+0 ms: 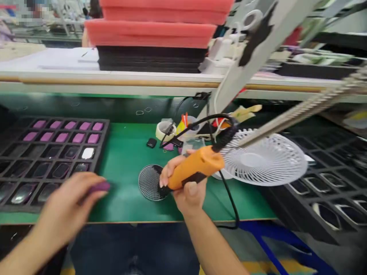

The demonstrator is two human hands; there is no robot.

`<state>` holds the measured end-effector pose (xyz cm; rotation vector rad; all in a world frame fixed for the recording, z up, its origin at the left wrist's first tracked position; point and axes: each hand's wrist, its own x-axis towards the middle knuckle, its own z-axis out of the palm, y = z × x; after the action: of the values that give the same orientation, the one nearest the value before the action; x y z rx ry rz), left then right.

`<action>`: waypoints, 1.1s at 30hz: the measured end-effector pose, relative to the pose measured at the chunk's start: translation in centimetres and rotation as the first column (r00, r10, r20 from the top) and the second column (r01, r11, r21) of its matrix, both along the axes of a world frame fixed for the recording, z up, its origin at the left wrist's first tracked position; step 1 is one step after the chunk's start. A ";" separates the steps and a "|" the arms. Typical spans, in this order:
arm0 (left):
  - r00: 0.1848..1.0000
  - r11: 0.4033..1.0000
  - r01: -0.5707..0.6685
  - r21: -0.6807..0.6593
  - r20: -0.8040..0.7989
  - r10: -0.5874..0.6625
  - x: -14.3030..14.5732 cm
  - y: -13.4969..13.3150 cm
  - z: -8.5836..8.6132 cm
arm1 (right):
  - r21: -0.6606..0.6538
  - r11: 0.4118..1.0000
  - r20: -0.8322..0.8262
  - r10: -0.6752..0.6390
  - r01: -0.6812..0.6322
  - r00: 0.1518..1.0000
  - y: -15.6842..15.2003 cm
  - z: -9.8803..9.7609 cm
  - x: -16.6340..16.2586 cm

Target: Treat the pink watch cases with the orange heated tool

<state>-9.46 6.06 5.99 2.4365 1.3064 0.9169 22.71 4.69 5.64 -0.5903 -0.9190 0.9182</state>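
My left hand (pixel 69 202) pinches a small purple rounded piece (pixel 101 186) between thumb and fingers, just right of a black compartment tray (pixel 103 142). Purple pieces (pixel 62 137) fill that tray's back rows; dark glossy pieces (pixel 22 193) lie in several front compartments, and one holds a white piece (pixel 87 153). Wrapped around an orange corded hand tool (pixel 197 166), my right hand (pixel 190 196) is above the green mat. The tool's dark front end points left and down, over a round perforated disc (pixel 149 183). Whether it touches the disc I cannot tell.
A white slotted basket (pixel 289 160) stands right of the tool, near a slanting metal hose (pixel 304 107). Farther right is another dark tray (pixel 323 183) with framed pieces. Tape rolls (pixel 166 130) sit behind. Red foam (pixel 151 34) is stacked on the shelf above.
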 end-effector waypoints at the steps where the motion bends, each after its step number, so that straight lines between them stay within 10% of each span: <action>1: 0.997 0.996 0.067 -0.057 0.035 -0.065 1.9 -1.4 -1.1 | -0.005 1.000 0.006 -0.013 0.013 1.000 0.0 0.3 0.0; 8: 0.996 0.998 0.050 -0.033 0.075 -0.048 9.9 -4.8 -6.2 | -0.047 0.989 0.092 -0.132 0.137 0.987 -0.8 1.3 -1.4; 33: 0.986 0.982 0.158 0.099 0.044 -0.163 10.4 -5.7 -6.1 | -0.169 0.977 0.151 -0.102 0.127 0.983 -0.8 0.5 -2.6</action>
<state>0.95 0.37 -0.15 2.5270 1.0537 1.0135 20.09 3.94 6.10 -0.8625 -0.9252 0.8676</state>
